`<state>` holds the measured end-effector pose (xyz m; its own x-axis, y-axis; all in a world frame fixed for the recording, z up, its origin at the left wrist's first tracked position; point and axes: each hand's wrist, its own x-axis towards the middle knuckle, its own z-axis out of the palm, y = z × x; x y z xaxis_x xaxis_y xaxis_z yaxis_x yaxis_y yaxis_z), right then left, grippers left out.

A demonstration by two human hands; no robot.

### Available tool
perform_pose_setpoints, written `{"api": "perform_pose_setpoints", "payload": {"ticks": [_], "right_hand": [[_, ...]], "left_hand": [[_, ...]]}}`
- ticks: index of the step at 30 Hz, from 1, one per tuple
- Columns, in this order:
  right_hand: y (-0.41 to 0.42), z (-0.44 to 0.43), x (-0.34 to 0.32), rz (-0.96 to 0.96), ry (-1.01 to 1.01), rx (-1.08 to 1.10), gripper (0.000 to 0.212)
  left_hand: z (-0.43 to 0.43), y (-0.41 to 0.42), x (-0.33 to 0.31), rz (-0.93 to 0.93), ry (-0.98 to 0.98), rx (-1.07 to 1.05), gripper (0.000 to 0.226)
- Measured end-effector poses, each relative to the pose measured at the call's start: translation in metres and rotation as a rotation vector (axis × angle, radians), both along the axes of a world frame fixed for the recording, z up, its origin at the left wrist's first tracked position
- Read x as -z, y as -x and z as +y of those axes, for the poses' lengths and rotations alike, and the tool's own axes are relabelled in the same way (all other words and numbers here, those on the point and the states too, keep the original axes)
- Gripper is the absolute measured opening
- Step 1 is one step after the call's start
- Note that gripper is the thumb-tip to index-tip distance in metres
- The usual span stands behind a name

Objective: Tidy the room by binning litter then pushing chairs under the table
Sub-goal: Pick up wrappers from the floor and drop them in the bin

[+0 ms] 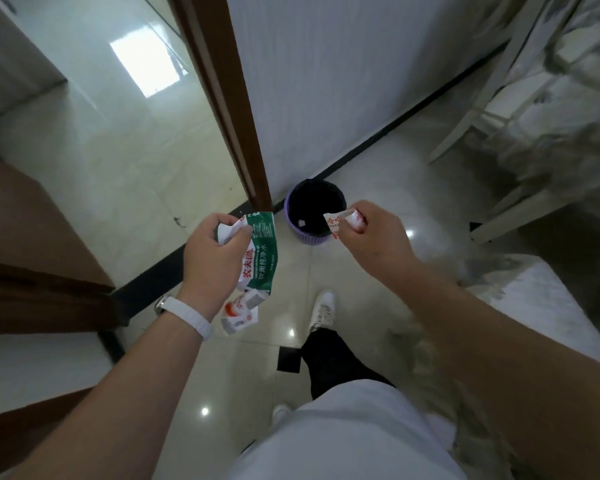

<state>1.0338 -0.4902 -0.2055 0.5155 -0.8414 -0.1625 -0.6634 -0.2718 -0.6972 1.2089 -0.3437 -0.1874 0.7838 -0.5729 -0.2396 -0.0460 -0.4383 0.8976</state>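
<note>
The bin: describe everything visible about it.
The bin is small and round, its purple side seemingly ribbed plastic, with a black liner. It stands upright and open on the glossy tiled floor, beside the brown door frame and white wall. A small white scrap lies inside. The right hand holds a wrapper in front of its right rim.

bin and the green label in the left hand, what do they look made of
Bin: likely moulded purple plastic, even colour, rounded rim; dark inside, perhaps a liner. Green label: thin printed plastic film, probably; it creases and hangs limp.
</note>
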Motion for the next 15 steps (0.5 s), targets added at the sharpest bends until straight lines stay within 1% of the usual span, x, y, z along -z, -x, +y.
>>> {"api": "perform_pose_setpoints", "payload": {"ticks": [3,6,9,15], "right_hand": [[-0.02,-0.057,0.012,-0.005,-0.047,0.045,0.013],[-0.028,-0.11,0.018,0.003,-0.075,0.081,0.011],[-0.033,-0.161,0.018,0.023,-0.068,0.106,0.011],[-0.036,-0.214,0.015,-0.005,-0.072,0.192,0.013]], "left_hand": [[-0.057,-0.02,0.008,0.016,-0.061,0.006,0.006],[-0.116,-0.035,0.01,0.025,-0.104,0.056,0.007],[-0.172,-0.048,0.01,-0.02,-0.117,0.102,0.008],[-0.242,-0.062,0.013,-0.073,-0.139,0.228,0.007]]}}
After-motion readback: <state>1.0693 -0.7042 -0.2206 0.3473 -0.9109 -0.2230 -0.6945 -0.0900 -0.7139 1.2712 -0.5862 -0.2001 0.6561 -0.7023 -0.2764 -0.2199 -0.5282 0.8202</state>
